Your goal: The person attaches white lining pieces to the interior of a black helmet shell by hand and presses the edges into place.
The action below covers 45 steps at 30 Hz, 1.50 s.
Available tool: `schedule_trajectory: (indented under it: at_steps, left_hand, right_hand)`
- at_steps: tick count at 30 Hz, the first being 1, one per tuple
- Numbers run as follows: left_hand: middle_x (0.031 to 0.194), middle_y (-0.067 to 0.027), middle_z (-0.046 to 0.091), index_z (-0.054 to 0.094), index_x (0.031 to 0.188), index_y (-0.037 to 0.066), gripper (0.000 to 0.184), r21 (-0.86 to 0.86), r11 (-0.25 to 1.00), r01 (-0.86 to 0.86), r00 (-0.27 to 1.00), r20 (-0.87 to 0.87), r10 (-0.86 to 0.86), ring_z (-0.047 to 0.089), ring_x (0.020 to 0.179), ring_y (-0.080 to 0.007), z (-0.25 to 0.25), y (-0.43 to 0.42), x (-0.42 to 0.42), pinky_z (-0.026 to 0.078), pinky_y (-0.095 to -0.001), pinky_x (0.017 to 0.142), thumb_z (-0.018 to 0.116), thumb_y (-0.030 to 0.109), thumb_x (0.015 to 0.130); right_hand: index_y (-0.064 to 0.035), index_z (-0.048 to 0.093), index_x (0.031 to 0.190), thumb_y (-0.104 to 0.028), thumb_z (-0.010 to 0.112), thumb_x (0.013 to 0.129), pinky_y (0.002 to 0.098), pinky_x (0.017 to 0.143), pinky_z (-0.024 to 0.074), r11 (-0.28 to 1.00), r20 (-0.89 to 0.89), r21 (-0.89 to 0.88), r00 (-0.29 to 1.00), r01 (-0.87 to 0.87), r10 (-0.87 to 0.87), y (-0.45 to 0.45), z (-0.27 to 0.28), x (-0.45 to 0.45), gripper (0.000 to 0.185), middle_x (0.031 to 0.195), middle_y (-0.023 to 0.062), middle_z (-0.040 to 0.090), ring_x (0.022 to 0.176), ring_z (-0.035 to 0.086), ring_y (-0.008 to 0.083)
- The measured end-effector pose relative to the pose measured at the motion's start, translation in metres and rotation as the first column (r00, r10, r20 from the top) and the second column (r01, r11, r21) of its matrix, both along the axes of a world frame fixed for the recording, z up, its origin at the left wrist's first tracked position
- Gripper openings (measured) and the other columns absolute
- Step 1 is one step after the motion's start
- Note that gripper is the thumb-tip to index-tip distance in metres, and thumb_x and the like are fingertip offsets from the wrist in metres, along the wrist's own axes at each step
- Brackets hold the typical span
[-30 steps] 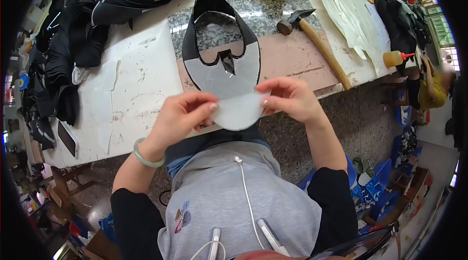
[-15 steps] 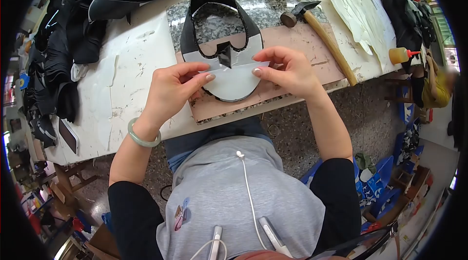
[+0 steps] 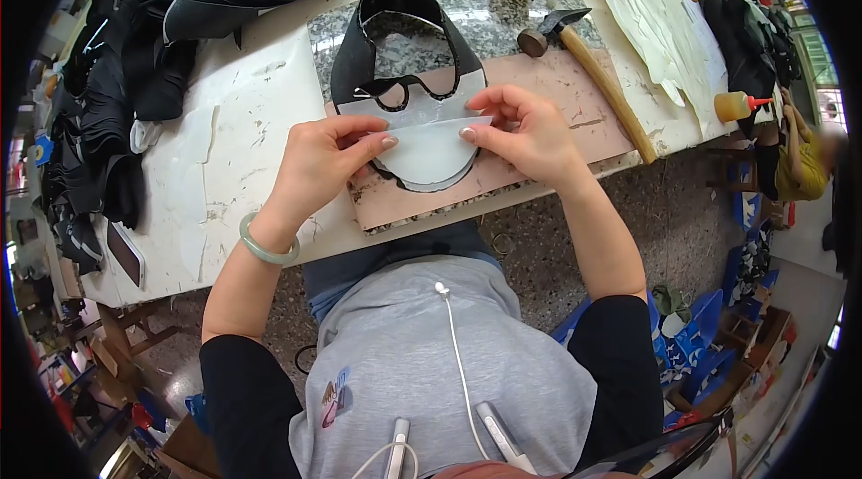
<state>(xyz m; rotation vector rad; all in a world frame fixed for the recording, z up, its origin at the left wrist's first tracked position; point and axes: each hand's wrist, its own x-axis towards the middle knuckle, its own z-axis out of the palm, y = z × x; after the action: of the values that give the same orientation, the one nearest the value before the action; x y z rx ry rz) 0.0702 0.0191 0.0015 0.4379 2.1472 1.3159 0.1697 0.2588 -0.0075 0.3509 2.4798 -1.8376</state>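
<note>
A translucent white half-round piece [image 3: 426, 152] is stretched between my two hands. My left hand [image 3: 334, 156] pinches its left corner between thumb and fingers, and my right hand [image 3: 516, 129] pinches its right corner. The piece lies over the rounded lower end of a black and grey shoe upper [image 3: 359, 61], whose dark edge shows around it. The upper's opening faces away from me, and its black tongue strip is folded to the left. Under the upper is a pinkish board [image 3: 548, 138] on a speckled stone slab [image 3: 503, 3].
A hammer [image 3: 606, 88] rests right of the upper. Black pieces [image 3: 162, 75] are heaped at left, near a phone [image 3: 125, 254]. White sheets [image 3: 637, 26], a yellow glue bottle [image 3: 734, 105] and dark fabric lie at right. Another person [image 3: 802, 165] is at far right.
Both hands have carried the white piece away from my body onto the upper's lower end. The black tongue strip, earlier pointing down toward me, has flipped to the left.
</note>
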Motion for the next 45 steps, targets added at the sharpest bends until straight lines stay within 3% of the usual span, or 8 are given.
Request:
schedule_trajectory:
  at_steps: [8,15,22,25,28,33,38,45]
  left_hand:
    - [0.067,-0.0017,0.062,0.07,0.097,0.0,0.024,-0.032,0.995,0.096,0.935,-0.34,-0.101,0.052,0.057,-0.006,-0.007,0.001,0.001,0.044,-0.0222,0.051,0.077,0.015,0.079]
    - [0.075,-0.0028,0.051,0.064,0.094,0.005,0.024,-0.201,0.964,0.175,0.723,-0.638,-0.265,0.048,0.075,-0.0192,-0.006,-0.002,-0.006,0.041,-0.0312,0.066,0.076,0.013,0.075]
    - [0.087,-0.0025,0.058,0.065,0.105,0.007,0.023,-0.106,0.904,0.414,0.79,-0.452,-0.415,0.052,0.086,-0.0189,0.001,-0.024,-0.03,0.041,-0.0311,0.074,0.067,0.006,0.082]
    - [0.099,-0.0036,0.064,0.063,0.111,0.004,0.022,0.273,0.962,0.024,0.992,-0.128,0.011,0.059,0.082,-0.0107,-0.004,-0.039,-0.061,0.048,-0.0261,0.069,0.06,0.017,0.094]
    - [0.102,-0.0091,0.066,0.058,0.123,0.001,0.042,0.16,0.985,-0.06,0.895,-0.428,0.124,0.063,0.086,-0.0147,0.008,-0.013,-0.078,0.051,-0.0285,0.075,0.061,0.03,0.094]
    - [0.091,-0.0268,0.066,0.046,0.135,0.0,0.059,-0.346,0.938,0.012,0.764,-0.602,-0.232,0.066,0.084,-0.0368,0.035,0.042,-0.073,0.05,-0.0417,0.074,0.063,0.024,0.083]
    - [0.083,-0.0087,0.065,0.056,0.118,-0.005,0.042,0.066,0.928,0.368,0.799,-0.533,-0.279,0.055,0.074,-0.0102,0.055,0.049,-0.103,0.047,-0.027,0.07,0.047,-0.004,0.078]
    - [0.1,-0.0124,0.068,0.065,0.104,-0.002,0.034,-0.213,0.575,0.79,0.53,-0.235,-0.815,0.062,0.099,-0.0192,0.115,0.112,-0.063,0.047,-0.0302,0.089,0.052,-0.009,0.074]
  right_hand:
    - [0.0,0.06,0.096,-0.017,0.078,0.077,0.0238,0.057,0.0453,0.967,-0.107,0.253,0.993,-0.014,0.043,-0.007,-0.001,-0.003,0.031,0.074,0.0018,0.06,0.066,0.054,0.0074]
    - [-0.0037,0.058,0.089,-0.036,0.079,0.073,0.0412,0.072,0.0484,0.804,0.238,0.543,0.963,-0.241,0.128,0.008,0.026,-0.029,0.042,0.077,0.0158,0.065,0.076,0.064,0.0328]
    - [-0.002,0.058,0.09,-0.019,0.065,0.088,0.0276,0.047,0.0463,0.952,0.215,0.296,0.976,-0.085,0.02,0.028,0.024,-0.019,0.018,0.063,0.0061,0.061,0.052,0.059,0.0138]
    - [-0.0025,0.063,0.094,-0.015,0.06,0.09,0.0253,0.046,0.0466,0.942,-0.143,0.331,0.99,0.047,0.001,0.042,-0.002,0.01,0.013,0.063,0.0043,0.061,0.05,0.057,0.0096]
    - [-0.0033,0.064,0.099,-0.016,0.06,0.088,0.0337,0.068,0.0522,0.913,-0.17,0.407,0.979,-0.034,0.112,0.032,0.005,0.041,0.017,0.083,0.0122,0.067,0.075,0.066,0.0219]
    - [-0.0036,0.063,0.101,-0.021,0.065,0.087,0.033,0.07,0.0513,0.962,-0.083,0.22,0.979,-0.162,0.184,0.037,0.035,0.086,0.022,0.081,0.0106,0.068,0.075,0.066,0.0219]
    - [-0.0014,0.064,0.105,-0.016,0.066,0.088,0.0264,0.061,0.0508,0.985,-0.022,0.075,0.988,0.153,-0.151,0.095,0.03,0.143,0.023,0.078,0.0058,0.067,0.066,0.062,0.0112]
    - [0.0012,0.065,0.099,-0.013,0.066,0.087,0.027,0.065,0.0503,0.798,-0.195,0.279,0.845,0.535,-0.498,0.178,0.018,0.139,0.018,0.081,0.0061,0.066,0.071,0.062,0.0129]
